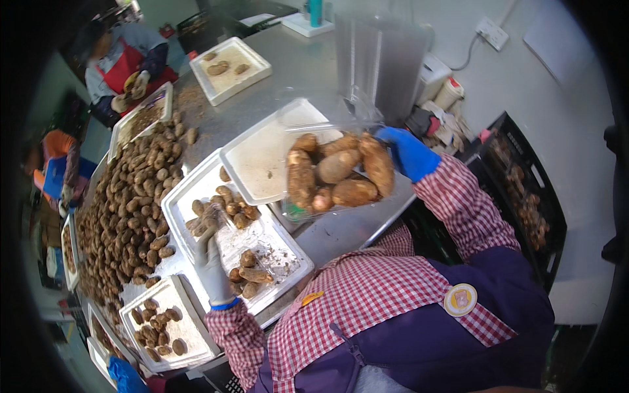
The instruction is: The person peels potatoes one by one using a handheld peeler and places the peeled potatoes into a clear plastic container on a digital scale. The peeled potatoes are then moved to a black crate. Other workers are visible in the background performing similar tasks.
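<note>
My right hand (410, 153), in a blue glove, grips the right side of a clear plastic clamshell box (324, 211) raised over the metal table. Several brown taro-like tubers (339, 166) fill this box. My left hand (211, 267) wears a pale grey glove and reaches over a white foam tray (290, 248). Its fingertips are at some small tubers (231, 206) partly covered by clear plastic; whether they grip anything is unclear. A smaller group of tubers (251, 275) lies in the same tray, to the right of that hand.
A large tuber heap (132, 211) covers the table's left. Other foam trays (196, 339) (265, 69) hold a few tubers. A cream tray (255, 172) lies behind the raised box. A black crate (550, 211) stands at right. Two co-workers (130, 54) (64, 167) are at the left.
</note>
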{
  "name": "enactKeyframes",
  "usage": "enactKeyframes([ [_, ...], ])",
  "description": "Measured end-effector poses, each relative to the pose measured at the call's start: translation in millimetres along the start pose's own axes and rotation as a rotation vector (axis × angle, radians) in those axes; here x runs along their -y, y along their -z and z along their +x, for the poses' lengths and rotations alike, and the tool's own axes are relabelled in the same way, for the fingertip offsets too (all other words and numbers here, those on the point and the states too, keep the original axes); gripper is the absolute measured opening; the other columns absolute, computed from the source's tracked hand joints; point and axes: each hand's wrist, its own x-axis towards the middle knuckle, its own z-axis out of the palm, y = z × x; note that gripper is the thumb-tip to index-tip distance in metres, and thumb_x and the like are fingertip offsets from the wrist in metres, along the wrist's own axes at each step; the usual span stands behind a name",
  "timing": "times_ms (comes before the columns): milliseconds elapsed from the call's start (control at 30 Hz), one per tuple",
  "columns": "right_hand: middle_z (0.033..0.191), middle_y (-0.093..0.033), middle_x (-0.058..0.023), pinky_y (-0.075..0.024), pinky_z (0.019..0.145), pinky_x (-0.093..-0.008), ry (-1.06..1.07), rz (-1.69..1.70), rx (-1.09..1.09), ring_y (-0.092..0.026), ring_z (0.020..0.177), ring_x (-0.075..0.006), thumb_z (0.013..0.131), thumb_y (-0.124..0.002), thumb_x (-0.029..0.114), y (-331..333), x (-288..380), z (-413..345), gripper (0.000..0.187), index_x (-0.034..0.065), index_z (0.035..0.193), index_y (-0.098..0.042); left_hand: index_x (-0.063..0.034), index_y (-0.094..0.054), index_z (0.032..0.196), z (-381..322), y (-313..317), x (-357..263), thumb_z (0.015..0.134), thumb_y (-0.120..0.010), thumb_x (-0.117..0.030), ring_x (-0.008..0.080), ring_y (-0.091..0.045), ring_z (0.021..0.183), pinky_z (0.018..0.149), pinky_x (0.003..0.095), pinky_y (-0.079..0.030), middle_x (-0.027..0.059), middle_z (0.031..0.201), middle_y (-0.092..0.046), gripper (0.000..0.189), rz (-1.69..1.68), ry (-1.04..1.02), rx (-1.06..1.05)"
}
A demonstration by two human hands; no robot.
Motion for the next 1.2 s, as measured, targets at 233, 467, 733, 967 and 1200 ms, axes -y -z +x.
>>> enactKeyframes([
  [233, 0.078, -0.061, -0.0072, -0.0506, 0.066, -0.0269, -0.165, -0.403, 0.213, -0.059, 0.072, -0.0137, 0.083, -0.055, 0.023, -74, -13, 137, 0.023, 0.0023, 0.091, -0.06, -0.0026, -0.046, 0.131, 38, -84, -12, 0.096, -0.045, -0.041, 0.0177, -0.056, 0.103, 0.082, 0.028, -0.048, 0.0095, 0.123, -0.054, 0.052, -0.422, 0.118, 0.205],
  [467, 0.088, -0.065, -0.0136, -0.0523, 0.061, -0.0323, -0.11, -0.855, 0.07, -0.063, 0.073, -0.0227, 0.086, -0.054, 0.046, -71, -54, 190, 0.05, -0.0006, 0.1, -0.062, 0.0046, -0.033, 0.137, 66, -115, 26, 0.095, -0.049, -0.033, 0.0221, -0.044, 0.123, 0.101, 0.029, -0.036, 0.017, 0.136, -0.043, 0.058, -0.487, 0.244, 0.194],
  [733, 0.085, -0.064, -0.0117, -0.0512, 0.067, -0.0309, 0.27, -0.619, -0.034, -0.063, 0.075, -0.0196, 0.084, -0.065, 0.036, -24, -30, 159, 0.042, -0.0006, 0.103, -0.058, -0.0044, -0.052, 0.123, 41, -92, 34, 0.093, -0.05, -0.02, 0.0122, -0.052, 0.092, 0.08, 0.0271, -0.045, 0.005, 0.107, -0.056, 0.034, -0.576, 0.265, -0.08],
  [967, 0.11, -0.059, -0.0108, -0.0437, 0.09, -0.0344, 0.902, -0.75, -0.182, -0.056, 0.101, -0.0195, 0.08, -0.071, 0.016, -5, -9, 110, 0.048, 0.0031, 0.122, -0.052, -0.001, -0.052, 0.121, -5, -45, 49, 0.094, -0.046, -0.018, 0.0151, -0.054, 0.093, 0.081, 0.0289, -0.045, 0.0074, 0.107, -0.058, 0.032, -0.558, 0.222, -0.183],
  [1200, 0.096, -0.065, -0.0071, -0.0471, 0.079, -0.0272, 1.004, -1.2, -0.726, -0.06, 0.087, -0.0173, 0.083, -0.067, 0.019, 84, 149, 93, 0.027, 0.0054, 0.106, -0.064, -0.0002, -0.053, 0.118, -19, -9, 68, 0.092, -0.05, -0.019, 0.0149, -0.054, 0.084, 0.075, 0.0265, -0.044, 0.0072, 0.099, -0.058, 0.032, -0.667, 0.233, -0.178],
])
